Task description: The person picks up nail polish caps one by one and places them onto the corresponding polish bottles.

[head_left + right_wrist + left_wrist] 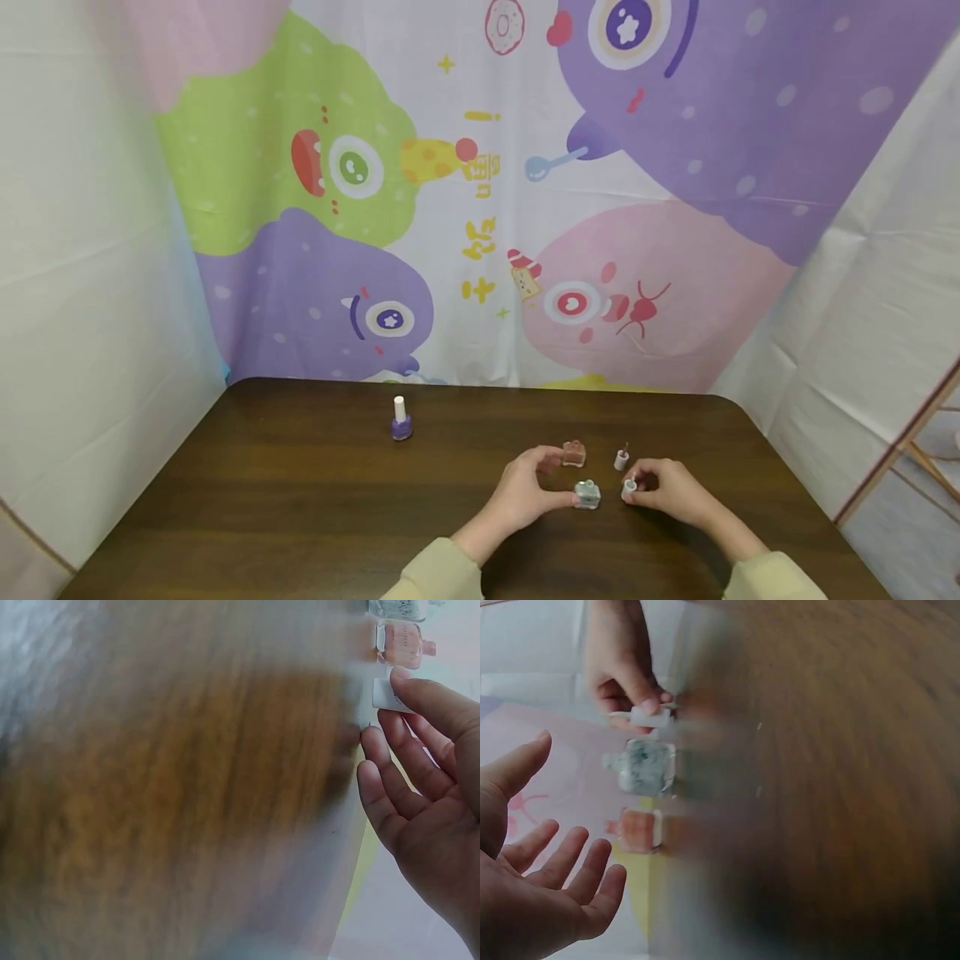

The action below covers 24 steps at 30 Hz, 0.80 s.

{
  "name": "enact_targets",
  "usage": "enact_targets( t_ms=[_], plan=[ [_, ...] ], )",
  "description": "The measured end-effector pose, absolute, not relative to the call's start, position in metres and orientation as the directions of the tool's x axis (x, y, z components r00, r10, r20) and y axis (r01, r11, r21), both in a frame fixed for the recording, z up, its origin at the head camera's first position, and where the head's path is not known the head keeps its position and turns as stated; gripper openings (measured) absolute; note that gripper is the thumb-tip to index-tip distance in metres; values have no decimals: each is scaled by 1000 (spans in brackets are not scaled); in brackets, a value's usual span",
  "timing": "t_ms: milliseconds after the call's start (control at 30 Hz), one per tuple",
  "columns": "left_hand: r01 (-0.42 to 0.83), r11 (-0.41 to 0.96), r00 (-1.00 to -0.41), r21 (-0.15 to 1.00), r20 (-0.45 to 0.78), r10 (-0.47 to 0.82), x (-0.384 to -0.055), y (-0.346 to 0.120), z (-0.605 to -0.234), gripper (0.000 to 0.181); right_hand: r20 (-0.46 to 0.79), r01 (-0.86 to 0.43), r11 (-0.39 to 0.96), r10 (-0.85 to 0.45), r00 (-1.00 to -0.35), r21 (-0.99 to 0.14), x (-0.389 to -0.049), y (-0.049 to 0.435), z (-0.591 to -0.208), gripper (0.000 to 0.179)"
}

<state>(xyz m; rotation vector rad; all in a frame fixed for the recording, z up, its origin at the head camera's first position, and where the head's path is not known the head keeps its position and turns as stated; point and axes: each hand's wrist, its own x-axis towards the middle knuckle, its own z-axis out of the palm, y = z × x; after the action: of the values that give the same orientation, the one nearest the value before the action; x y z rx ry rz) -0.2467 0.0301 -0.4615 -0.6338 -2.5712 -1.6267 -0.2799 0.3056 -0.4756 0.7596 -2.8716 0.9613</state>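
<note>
A purple bottle point(402, 427) stands upright and capped on the brown table point(300, 508), well apart from the rest; then comes the left hand point(521, 492), thumb and fingers wide apart beside two uncapped bottles, the pink bottle point(573, 454) farther back, the glittery bottle point(587, 496) nearer; contact I cannot tell. A loose cap point(621, 460) stands brush up, and the right hand point(671, 492) pinches a white cap point(628, 490) near the glittery bottle

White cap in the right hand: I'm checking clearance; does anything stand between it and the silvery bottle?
Nothing visible does; only tabletop shows between the white cap and silvery bottle. The left hand is on the bottle's other side.
</note>
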Motion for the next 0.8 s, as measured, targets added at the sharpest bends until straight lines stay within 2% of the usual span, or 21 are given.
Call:
enact_targets(
  t_ms=[433,633,800],
  plan=[
    [315,383,-929,868,200,311,-255,53,-477,51,182,-451,696,-428,-885,-559,-277,300,-460,15],
    [340,377,-923,861,230,308,-257,60,-482,43,209,-466,682,-428,-879,-564,-276,296,-453,15],
    [372,441,-921,817,266,285,-258,66,-486,33,239,-496,658,-445,-863,-567,-275,292,-450,16]
  ],
)
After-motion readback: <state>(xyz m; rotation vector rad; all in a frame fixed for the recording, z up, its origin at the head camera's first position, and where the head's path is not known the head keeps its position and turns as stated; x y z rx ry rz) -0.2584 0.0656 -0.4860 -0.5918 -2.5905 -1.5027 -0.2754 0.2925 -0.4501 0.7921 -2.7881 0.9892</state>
